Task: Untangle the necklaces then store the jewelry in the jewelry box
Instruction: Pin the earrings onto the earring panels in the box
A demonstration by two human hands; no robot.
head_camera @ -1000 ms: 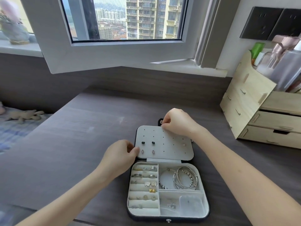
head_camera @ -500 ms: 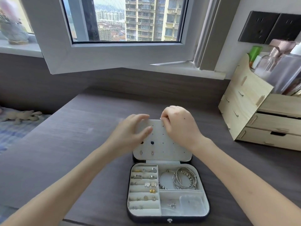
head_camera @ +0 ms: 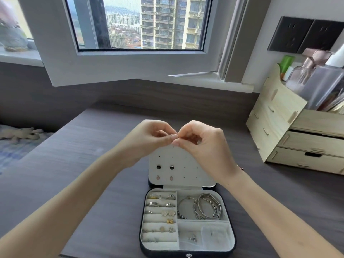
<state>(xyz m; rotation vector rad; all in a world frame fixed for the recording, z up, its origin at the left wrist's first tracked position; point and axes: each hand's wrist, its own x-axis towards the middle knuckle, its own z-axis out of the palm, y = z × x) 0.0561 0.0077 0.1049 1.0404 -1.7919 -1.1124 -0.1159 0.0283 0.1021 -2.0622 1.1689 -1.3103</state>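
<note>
Head camera is looking down over a dark wood-grain desk (head_camera: 83, 146), where a person is working with both hands lifted just above the open jewelry box (head_camera: 162, 253). The left hand (head_camera: 149, 138) and the right hand (head_camera: 202, 144) are meeting fingertip to fingertip, each with its fingers curled in and its thumb and forefinger pinching a tiny gold piece (head_camera: 178, 137). It is too small for me to say what sort of jewelry it is.

The box is lying flat near the desk's front edge. Its earring panel (head_camera: 195, 174) is standing tilted back behind the tray, partly hidden by the right hand. Two dark studs (head_camera: 159, 167) are sitting in the panel, with two pink drops (head_camera: 157, 177) just below them.

In the tray, rings (head_camera: 161, 204) and small earrings are tucked in the padded rolls at the left. A bunch of silver bracelets (head_camera: 202, 206) is lying in the upper right compartment. Small clear bags (head_camera: 212, 234) are resting in the lower right one.

A pale wooden drawer organiser (head_camera: 275, 116) is standing at the desk's right side, well apart from the box.
</note>
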